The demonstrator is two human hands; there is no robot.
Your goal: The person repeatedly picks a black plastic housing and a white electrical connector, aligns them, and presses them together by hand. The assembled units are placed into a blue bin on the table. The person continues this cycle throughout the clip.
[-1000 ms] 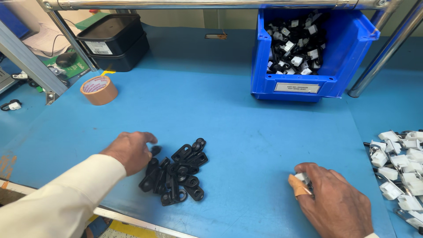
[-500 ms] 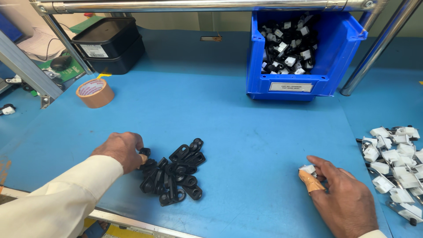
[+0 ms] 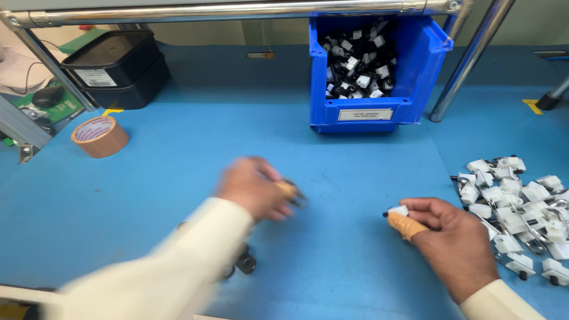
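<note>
Pinching a small white clip in fingertips, right hand waits mid-tabletop; blurred left hand closes on a black piece; white pile right, blue bin far holds joined parts, many left.

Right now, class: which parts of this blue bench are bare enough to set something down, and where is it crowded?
Bare: the blue mat between the tape roll and blue bin, and between the left hand and right hand. Crowded: the white parts at the right edge.
</note>
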